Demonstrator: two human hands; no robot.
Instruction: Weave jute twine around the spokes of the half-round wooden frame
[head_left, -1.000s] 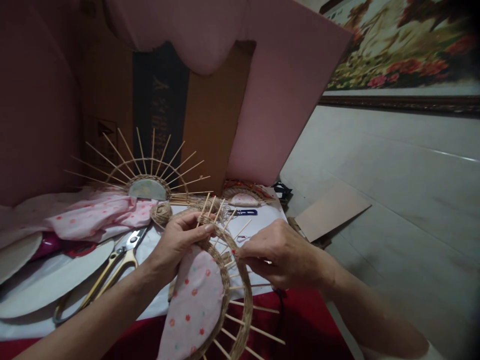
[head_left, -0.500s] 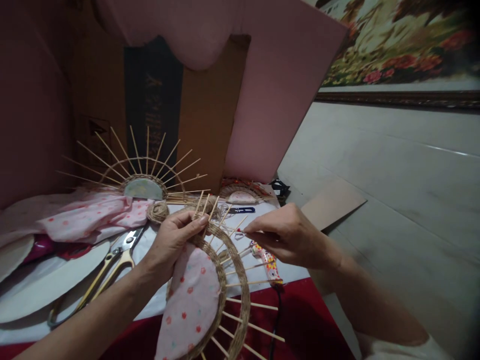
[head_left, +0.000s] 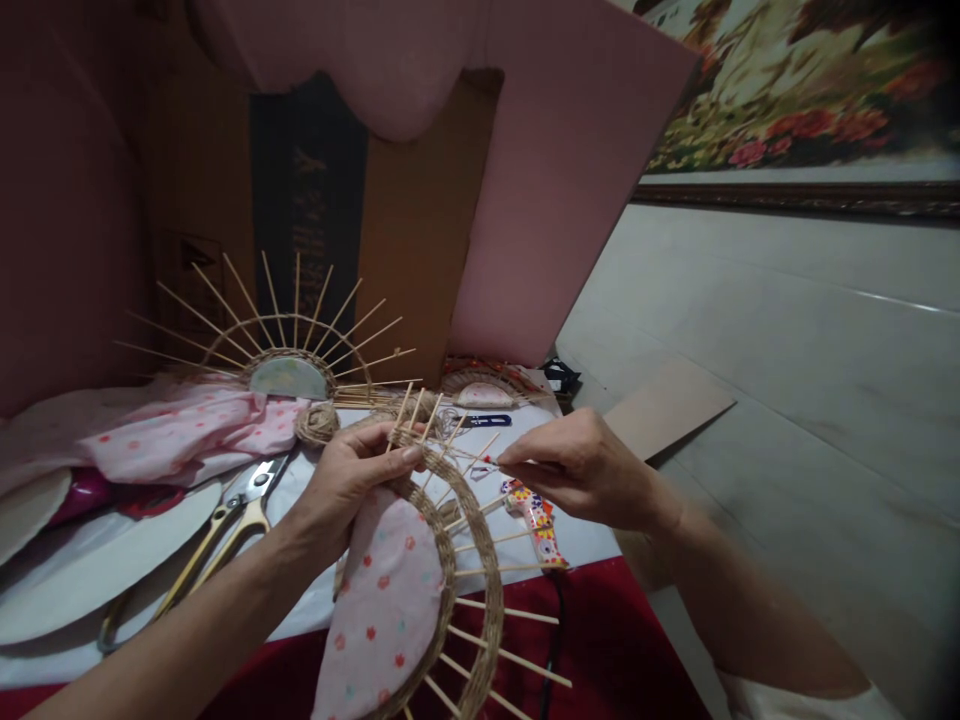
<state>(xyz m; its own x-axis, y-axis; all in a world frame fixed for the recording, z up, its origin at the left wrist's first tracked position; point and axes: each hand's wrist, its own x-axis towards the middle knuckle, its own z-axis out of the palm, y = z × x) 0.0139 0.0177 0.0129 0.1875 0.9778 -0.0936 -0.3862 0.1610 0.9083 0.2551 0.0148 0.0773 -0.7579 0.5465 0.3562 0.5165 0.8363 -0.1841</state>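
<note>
My left hand (head_left: 341, 485) grips the upper end of a half-round woven piece (head_left: 491, 580), thumb on top. Floral pink cloth (head_left: 390, 600) covers its centre. Thin wooden sticks (head_left: 517, 610) fan outward from it through two bands of woven twine. Off to the right of it, my right hand (head_left: 589, 470) is closed in a pinch on a strand of twine (head_left: 469, 455), which stretches from the woven piece's upper end. Something small and red shows at its fingertips, too small to name. Below that hand lies a flower-patterned glue gun (head_left: 538, 525).
Large scissors (head_left: 244, 505) lie at the left beside a white curved board (head_left: 97, 575) and pink dotted cloth (head_left: 195, 430). Behind are a twine ball (head_left: 317, 424), a second stick-and-twine half-round (head_left: 289, 377), thread snips (head_left: 491, 420) and a large cardboard box (head_left: 427, 240).
My right hand has shifted slightly to the right, with the twine still in its pinch. The woven piece and my left hand have moved very slightly right.
</note>
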